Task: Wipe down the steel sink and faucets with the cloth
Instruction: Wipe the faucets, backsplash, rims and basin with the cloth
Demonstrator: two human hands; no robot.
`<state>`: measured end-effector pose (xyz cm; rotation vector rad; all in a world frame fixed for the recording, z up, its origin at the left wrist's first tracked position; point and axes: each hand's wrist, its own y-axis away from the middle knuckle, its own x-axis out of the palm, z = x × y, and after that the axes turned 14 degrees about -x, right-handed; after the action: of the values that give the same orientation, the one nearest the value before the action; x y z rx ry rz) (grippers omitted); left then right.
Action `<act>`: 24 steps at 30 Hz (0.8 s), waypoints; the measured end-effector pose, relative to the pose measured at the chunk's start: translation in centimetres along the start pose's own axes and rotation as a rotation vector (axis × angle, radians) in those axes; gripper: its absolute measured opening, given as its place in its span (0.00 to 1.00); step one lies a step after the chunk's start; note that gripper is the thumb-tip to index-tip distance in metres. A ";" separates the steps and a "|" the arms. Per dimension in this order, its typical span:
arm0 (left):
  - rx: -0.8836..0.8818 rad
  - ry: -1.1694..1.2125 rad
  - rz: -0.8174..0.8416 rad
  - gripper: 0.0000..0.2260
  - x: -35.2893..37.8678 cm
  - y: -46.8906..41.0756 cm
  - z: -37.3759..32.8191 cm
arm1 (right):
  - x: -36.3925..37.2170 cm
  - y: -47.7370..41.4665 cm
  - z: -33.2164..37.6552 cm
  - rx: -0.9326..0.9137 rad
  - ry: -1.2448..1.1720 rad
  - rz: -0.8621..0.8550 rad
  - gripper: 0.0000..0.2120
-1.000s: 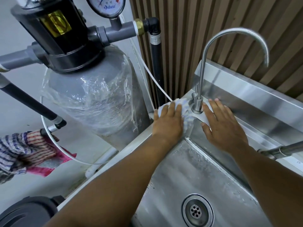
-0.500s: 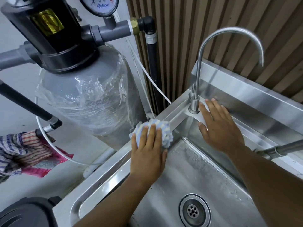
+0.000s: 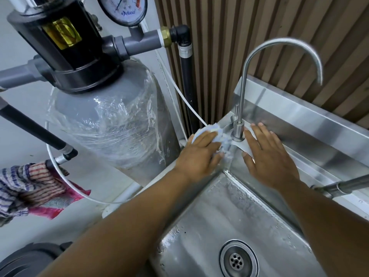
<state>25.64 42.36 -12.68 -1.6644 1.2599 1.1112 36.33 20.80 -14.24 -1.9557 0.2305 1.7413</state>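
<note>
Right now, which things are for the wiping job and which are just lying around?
For the job: cloth under the left hand, right hand, steel sink, curved faucet, second faucet at right.
Just lying about: wrapped filter tank, pressure gauge, striped rags.

Bright, even light w/ soft glare on wet sink (image 3: pixel 219 212), left hand (image 3: pixel 199 156) motion-blurred, wide-angle warp at edges

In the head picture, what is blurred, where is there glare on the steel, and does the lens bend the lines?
Head view: the left hand and the cloth under it are smeared by motion, the right hand is sharper. Head view: pale glare lies along the backsplash and in the wet sink. Head view: the wide lens tilts the wall slats and the tank outward.
</note>
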 end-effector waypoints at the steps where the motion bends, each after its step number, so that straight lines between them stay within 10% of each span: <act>1: -0.029 0.016 -0.027 0.19 -0.2 1.6 0.7 | -0.1 0.0 0.0 0.002 0.001 0.003 0.30; 11: -0.447 -0.198 -0.129 0.18 0.0 6.1 -1.9 | -0.1 0.0 0.0 0.006 0.001 0.044 0.31; 24: -0.051 -0.179 0.273 0.27 -0.8 -6.1 -3.3 | 0.2 0.1 0.0 -0.008 0.026 -0.015 0.30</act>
<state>32.14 40.95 -10.37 -1.4213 1.3790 1.4331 36.36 20.78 -14.49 -1.9820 0.2178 1.7101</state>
